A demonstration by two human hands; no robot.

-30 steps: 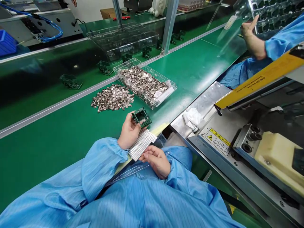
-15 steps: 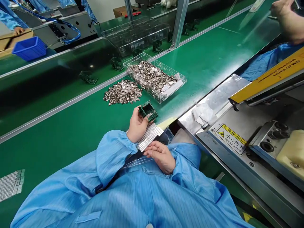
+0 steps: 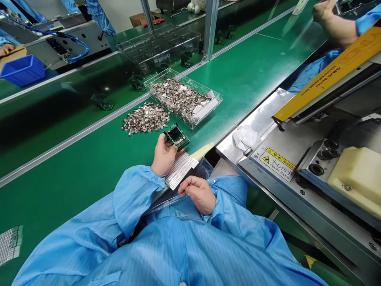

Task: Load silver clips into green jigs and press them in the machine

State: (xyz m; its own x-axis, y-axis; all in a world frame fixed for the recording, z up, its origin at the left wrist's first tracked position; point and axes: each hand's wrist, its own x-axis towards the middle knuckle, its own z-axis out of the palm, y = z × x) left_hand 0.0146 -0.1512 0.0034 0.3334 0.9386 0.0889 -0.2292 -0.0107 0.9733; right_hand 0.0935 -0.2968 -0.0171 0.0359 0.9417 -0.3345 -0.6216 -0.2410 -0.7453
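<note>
My left hand (image 3: 163,155) is closed on a stack of small green circuit boards (image 3: 176,136) with a dark open middle, tilted up toward me. Below it, near my lap, lies a sheet of small silver rectangular pieces (image 3: 181,170), its right edge stepped. My right hand (image 3: 199,195) is beside the lower corner of this sheet, fingers curled and thumb pressed to them. Whatever is between those fingertips is too small to make out. Beyond my left hand, a loose pile of small metal pieces (image 3: 146,118) lies on the green bench.
A clear plastic box (image 3: 210,109) full of similar metal pieces stands behind the pile. To the right is a metal machine (image 3: 268,190) with a yellow bar (image 3: 324,75) and warning label. A co-worker's arm (image 3: 339,29) shows at upper right. Another silver sheet (image 3: 10,244) lies at left.
My right hand has drawn slightly away from the sheet's lower corner, its fingers more curled. My left hand still holds the circuit boards. The whole view has shifted a little.
</note>
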